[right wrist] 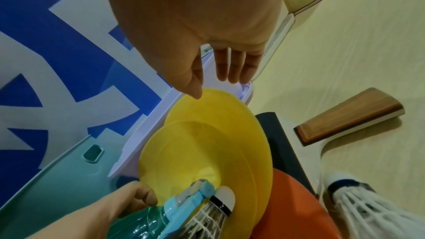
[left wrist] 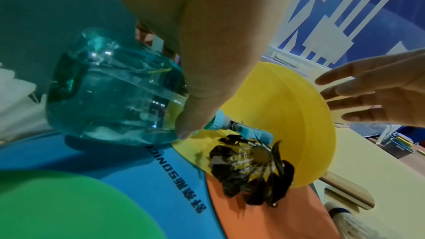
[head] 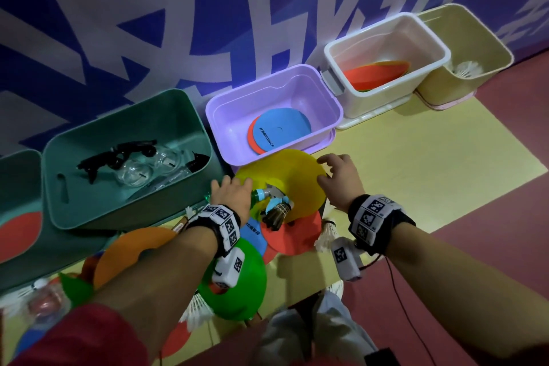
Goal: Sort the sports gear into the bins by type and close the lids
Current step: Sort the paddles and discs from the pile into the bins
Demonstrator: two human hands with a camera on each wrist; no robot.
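Left hand (head: 231,194): fingers clamped on green bottle (left wrist: 110,94).
Right hand (head: 338,177): fingers apart, hovering by yellow disc (head: 285,178) (contact unclear).
Hidden: bottle's body, under the left hand in head view.

A shuttlecock (head: 276,214) lies on discs (head: 285,184) before the bins (head: 273,92).

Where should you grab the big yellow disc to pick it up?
Probably at its far right rim. The yellow disc is thin and flat, so only an edge can be pinched. The right hand is open there already. A bottle and black shuttlecock cover its near side.
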